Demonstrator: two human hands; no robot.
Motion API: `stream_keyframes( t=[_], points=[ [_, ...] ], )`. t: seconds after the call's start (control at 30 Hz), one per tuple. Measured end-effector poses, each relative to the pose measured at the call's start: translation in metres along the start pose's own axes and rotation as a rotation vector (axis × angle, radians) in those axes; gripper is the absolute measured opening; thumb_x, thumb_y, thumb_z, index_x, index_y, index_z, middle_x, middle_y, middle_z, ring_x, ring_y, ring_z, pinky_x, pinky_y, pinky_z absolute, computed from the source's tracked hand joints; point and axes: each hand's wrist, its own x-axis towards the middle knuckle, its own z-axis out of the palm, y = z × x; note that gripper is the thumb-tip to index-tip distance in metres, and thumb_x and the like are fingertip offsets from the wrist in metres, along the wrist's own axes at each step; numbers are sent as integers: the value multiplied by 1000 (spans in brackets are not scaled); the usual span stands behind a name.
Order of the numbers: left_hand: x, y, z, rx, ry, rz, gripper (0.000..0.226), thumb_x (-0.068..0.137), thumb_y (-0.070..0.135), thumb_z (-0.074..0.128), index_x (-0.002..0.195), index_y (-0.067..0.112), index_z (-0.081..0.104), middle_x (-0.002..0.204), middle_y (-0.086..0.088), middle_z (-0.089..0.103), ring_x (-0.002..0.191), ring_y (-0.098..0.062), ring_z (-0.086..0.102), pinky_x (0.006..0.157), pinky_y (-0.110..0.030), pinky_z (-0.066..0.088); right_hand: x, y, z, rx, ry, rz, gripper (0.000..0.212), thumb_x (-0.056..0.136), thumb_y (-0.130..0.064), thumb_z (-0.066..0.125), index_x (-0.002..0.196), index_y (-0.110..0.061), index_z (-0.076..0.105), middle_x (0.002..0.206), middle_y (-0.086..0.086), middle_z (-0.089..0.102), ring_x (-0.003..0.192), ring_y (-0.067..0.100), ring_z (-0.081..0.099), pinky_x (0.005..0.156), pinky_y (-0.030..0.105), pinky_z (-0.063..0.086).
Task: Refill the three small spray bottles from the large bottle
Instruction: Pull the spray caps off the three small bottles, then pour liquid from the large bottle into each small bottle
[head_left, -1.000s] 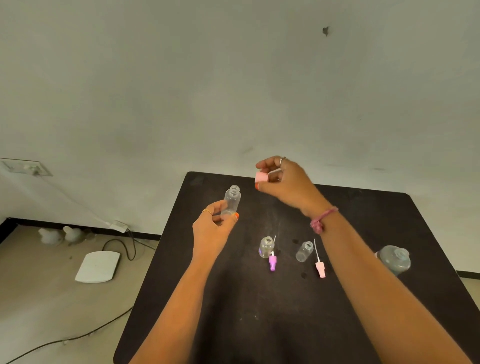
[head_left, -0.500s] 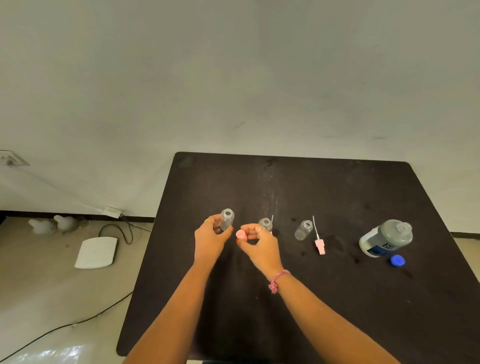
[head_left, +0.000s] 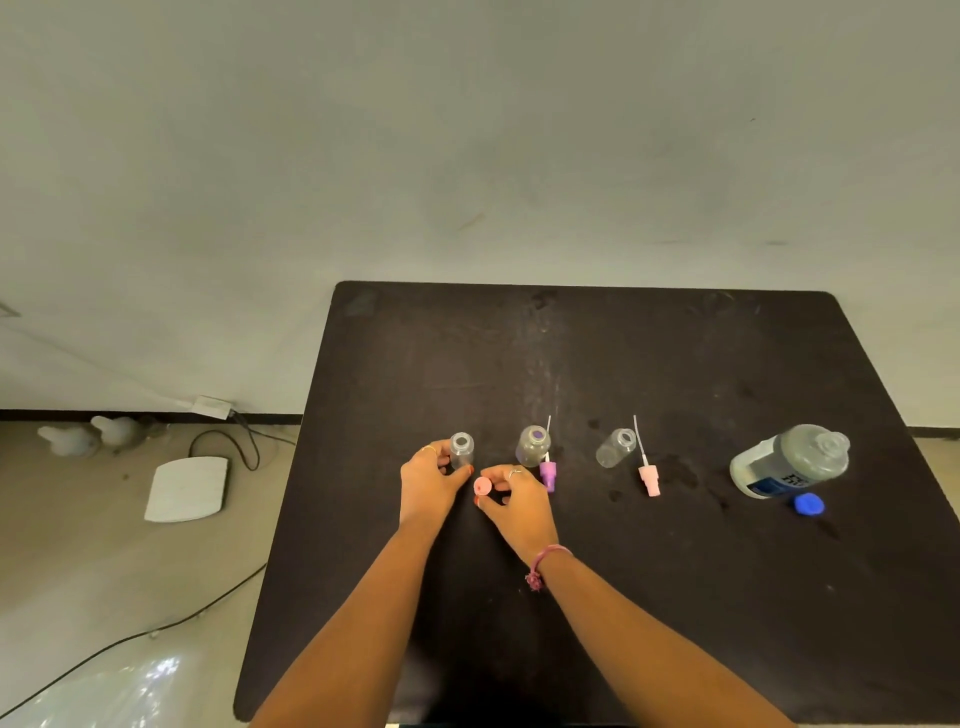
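Three small clear bottles stand uncapped in a row on the black table (head_left: 623, 597). My left hand (head_left: 428, 486) grips the left small bottle (head_left: 461, 451), which stands on the table. My right hand (head_left: 514, 501) pinches a pink spray cap (head_left: 482, 486) just right of it, low over the table. The middle small bottle (head_left: 533, 446) has a purple spray head (head_left: 548, 474) lying beside it. The right small bottle (head_left: 615, 447) has a pink spray head (head_left: 649, 478) lying next to it. The large bottle (head_left: 789, 461) stands open at the right, its blue cap (head_left: 809, 504) in front.
The table's left edge drops to a floor with a white flat device (head_left: 187, 488), cables (head_left: 228, 441) and two white objects (head_left: 93, 436) by the wall. A pale wall rises behind the table. Small wet spots mark the tabletop near the bottles.
Both hands have come down from mid-air to the table with the left small bottle and the pink cap. The view has tilted down, bringing the large bottle and blue cap into sight.
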Motion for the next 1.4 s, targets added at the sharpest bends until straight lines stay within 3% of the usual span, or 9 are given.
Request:
stream_keyframes(
  t=[0.2, 0.43, 0.63, 0.87, 0.93, 1.03, 1.2, 1.4],
  points=[
    [5, -4, 2, 11, -18, 4, 44, 81, 11, 73, 122, 13, 57, 117, -2, 62, 98, -4, 53, 86, -17, 42, 2, 0, 1, -37, -23, 26, 40, 80, -16, 72, 117, -22, 59, 111, -7, 59, 98, 3, 57, 92, 23, 48],
    [5, -17, -12, 27, -42, 0, 61, 80, -6, 64, 136, 15, 49, 133, -2, 51, 114, -10, 53, 99, -23, 44, -12, 14, -11, -5, -4, 63, 43, 80, -7, 71, 120, -19, 58, 111, -7, 59, 97, 1, 56, 84, 13, 47],
    [-16, -8, -32, -178, 147, 111, 46, 83, -6, 60, 121, 21, 57, 119, 2, 57, 99, -6, 57, 79, -10, 43, -40, 41, -39, 103, 127, 65, 35, 80, -8, 73, 112, -20, 62, 108, -6, 61, 95, 2, 59, 78, 10, 49],
    [-45, 45, -12, -302, 254, 331, 30, 88, 3, 61, 113, 19, 62, 107, 5, 59, 95, -5, 61, 73, -4, 46, -67, 67, -87, 223, 301, 84, 33, 80, -8, 73, 104, -26, 60, 101, -6, 63, 92, 4, 62, 78, 17, 52],
    [-55, 61, 3, -362, 251, 372, 29, 87, 3, 61, 109, 22, 63, 105, 4, 61, 95, -7, 62, 71, -8, 49, -73, 74, -105, 255, 359, 82, 32, 79, -8, 73, 104, -24, 61, 100, -6, 63, 92, 5, 62, 81, 20, 53],
    [-64, 77, 32, -411, 195, 379, 30, 87, 9, 65, 110, 27, 62, 108, 4, 65, 99, -5, 64, 82, -21, 52, -77, 88, -132, 299, 441, 78, 35, 79, -7, 73, 108, -23, 60, 100, -4, 63, 93, 8, 62, 81, 22, 52],
    [-76, 101, 88, -461, 128, 272, 40, 84, 14, 71, 121, 23, 57, 122, 4, 61, 114, -4, 57, 95, -14, 45, -77, 111, -180, 335, 563, 82, 47, 78, -9, 75, 120, -17, 55, 111, 0, 57, 98, 11, 59, 84, 24, 50],
    [-72, 112, 136, -363, 43, 143, 66, 83, 11, 72, 141, 12, 41, 140, 0, 49, 131, -13, 44, 107, -20, 32, -65, 128, -231, 375, 698, 50, 53, 75, -9, 78, 120, -9, 51, 115, 2, 52, 103, 14, 57, 90, 30, 49]
  ],
)
